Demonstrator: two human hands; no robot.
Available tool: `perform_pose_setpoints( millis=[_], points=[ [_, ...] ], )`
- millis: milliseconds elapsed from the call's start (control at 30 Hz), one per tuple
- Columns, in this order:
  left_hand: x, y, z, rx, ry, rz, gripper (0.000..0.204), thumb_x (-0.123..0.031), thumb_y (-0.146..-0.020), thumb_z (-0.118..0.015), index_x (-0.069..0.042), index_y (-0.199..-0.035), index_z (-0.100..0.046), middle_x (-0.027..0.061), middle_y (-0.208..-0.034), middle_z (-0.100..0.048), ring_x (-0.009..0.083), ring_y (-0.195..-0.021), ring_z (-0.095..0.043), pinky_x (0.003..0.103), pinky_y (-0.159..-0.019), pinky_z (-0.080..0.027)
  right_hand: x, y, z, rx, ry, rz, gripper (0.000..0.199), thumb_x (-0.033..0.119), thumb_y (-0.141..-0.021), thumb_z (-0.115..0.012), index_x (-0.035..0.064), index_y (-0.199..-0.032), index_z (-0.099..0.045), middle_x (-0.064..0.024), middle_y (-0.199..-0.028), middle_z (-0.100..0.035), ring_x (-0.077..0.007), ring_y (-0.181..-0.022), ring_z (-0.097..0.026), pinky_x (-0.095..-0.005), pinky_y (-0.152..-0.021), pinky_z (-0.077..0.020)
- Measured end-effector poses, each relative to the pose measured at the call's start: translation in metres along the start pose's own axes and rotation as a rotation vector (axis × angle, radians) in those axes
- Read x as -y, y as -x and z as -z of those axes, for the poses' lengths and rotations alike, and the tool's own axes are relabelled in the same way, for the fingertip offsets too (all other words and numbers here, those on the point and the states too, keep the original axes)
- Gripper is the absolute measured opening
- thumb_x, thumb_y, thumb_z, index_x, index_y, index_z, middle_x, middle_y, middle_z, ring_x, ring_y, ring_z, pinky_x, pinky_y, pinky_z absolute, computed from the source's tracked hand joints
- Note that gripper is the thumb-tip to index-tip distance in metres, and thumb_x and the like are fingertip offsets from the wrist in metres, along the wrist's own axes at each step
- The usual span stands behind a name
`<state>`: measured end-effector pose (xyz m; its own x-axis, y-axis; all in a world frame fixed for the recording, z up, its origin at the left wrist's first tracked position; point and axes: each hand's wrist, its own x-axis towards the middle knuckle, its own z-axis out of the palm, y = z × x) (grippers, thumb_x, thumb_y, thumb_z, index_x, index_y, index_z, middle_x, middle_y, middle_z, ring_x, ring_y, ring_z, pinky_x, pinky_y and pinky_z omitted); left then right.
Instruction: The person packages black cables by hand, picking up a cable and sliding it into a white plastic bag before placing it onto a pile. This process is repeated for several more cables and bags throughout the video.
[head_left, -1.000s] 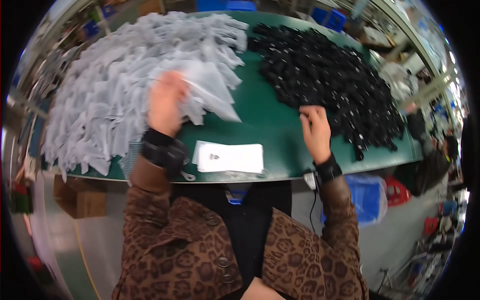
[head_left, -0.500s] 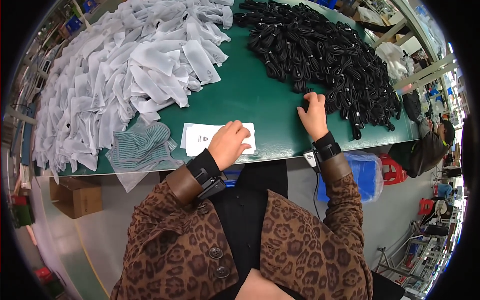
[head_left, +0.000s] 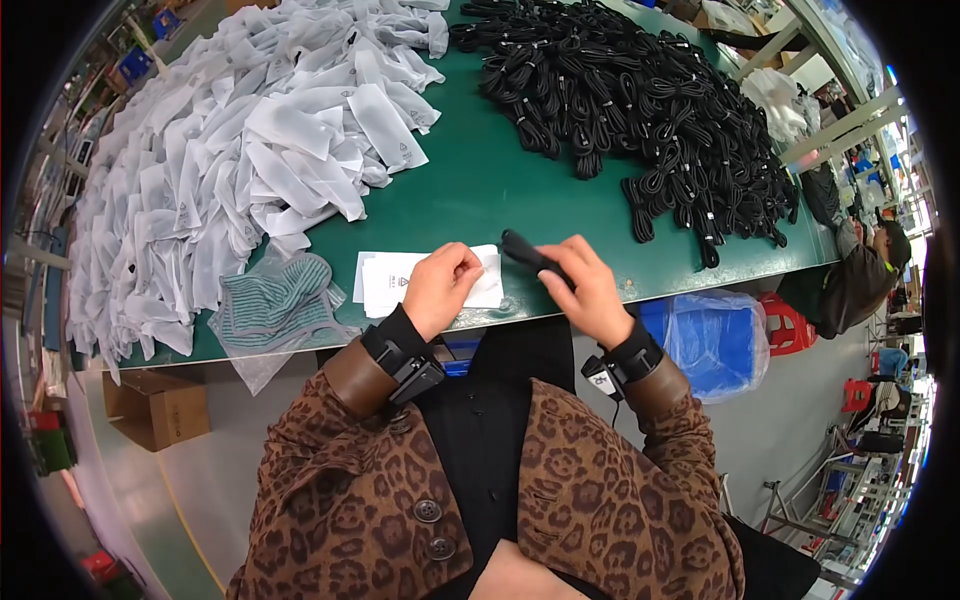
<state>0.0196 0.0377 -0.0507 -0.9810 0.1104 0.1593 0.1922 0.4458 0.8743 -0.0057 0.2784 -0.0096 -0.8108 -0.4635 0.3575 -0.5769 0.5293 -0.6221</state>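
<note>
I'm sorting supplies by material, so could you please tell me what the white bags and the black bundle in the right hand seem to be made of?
White bags: probably thin frosted plastic film, translucent and creased. Black bundle, held by the right hand: likely matte rubbery-jacketed cable, like the coiled pile.

A factory packing floor; a green worktable (head_left: 480, 180) heaped with white pouches (head_left: 230, 150) at 10 o'clock, black cable bundles (head_left: 640, 110) at 1 (another worker (head_left: 860, 270) at 3).

black coiled cable bundle (head_left: 530, 256) | gripped, tilted above table edge | white flat bag (head_left: 385, 281) | pinched, lying flat
</note>
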Motion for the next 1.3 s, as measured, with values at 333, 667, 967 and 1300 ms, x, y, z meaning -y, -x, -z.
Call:
perform_pose_setpoints(
  millis=[333, 667, 967, 1300],
  points=[
    [-0.001, 0.000, 0.000, -0.090, 0.071, -0.017, 0.008, -0.005, -0.088, -0.066, 0.000, -0.088, -0.060, 0.0107, -0.081, -0.060, 0.0227, -0.067, -0.057, 0.032, -0.064, -0.048, 0.008, 0.010, 0.006, 0.130, 0.167, 0.150, 0.038, 0.005, -0.083, -0.073, 0.0059, -0.120, -0.065, -0.0101, -0.097, -0.054, -0.0285, -0.077, -0.059, -0.0375, -0.069, -0.0512],
    [-0.011, 0.002, 0.005, -0.032, -0.146, -0.405, 0.008, 0.000, -0.084, -0.067, -0.001, -0.090, -0.062, 0.0104, -0.092, -0.061, 0.0284, -0.084, -0.061, 0.035, -0.074, -0.050, -0.006, 0.005, -0.003, 0.383, -0.526, -0.545, 0.025, 0.012, -0.092, -0.065, 0.0059, -0.115, -0.067, -0.0093, -0.084, -0.056, -0.0206, -0.077, -0.058, -0.0308, -0.060, -0.0450],
    [-0.024, -0.005, 0.012, -0.046, -0.157, -0.455, 0.010, 0.000, -0.082, -0.068, -0.003, -0.089, -0.062, 0.0092, -0.096, -0.061, 0.0273, -0.090, -0.058, 0.034, -0.075, -0.049, -0.006, 0.010, -0.023, 0.149, -0.290, -0.148, 0.021, 0.012, -0.093, -0.067, -0.0002, -0.111, -0.065, -0.0067, -0.097, -0.057, -0.0111, -0.082, -0.056, -0.0229, -0.069, -0.0466],
    [-0.034, -0.027, 0.048, -0.102, 0.614, -0.072, 0.005, -0.006, -0.094, -0.063, -0.002, -0.093, -0.060, 0.0025, -0.090, -0.059, 0.0151, -0.080, -0.056, 0.030, -0.068, -0.047, 0.034, -0.025, -0.019, -0.174, -0.622, -0.011, 0.024, -0.004, -0.085, -0.069, 0.0045, -0.108, -0.067, -0.0107, -0.109, -0.056, -0.0200, -0.093, -0.060, -0.0283, -0.075, -0.0505]
  ],
)
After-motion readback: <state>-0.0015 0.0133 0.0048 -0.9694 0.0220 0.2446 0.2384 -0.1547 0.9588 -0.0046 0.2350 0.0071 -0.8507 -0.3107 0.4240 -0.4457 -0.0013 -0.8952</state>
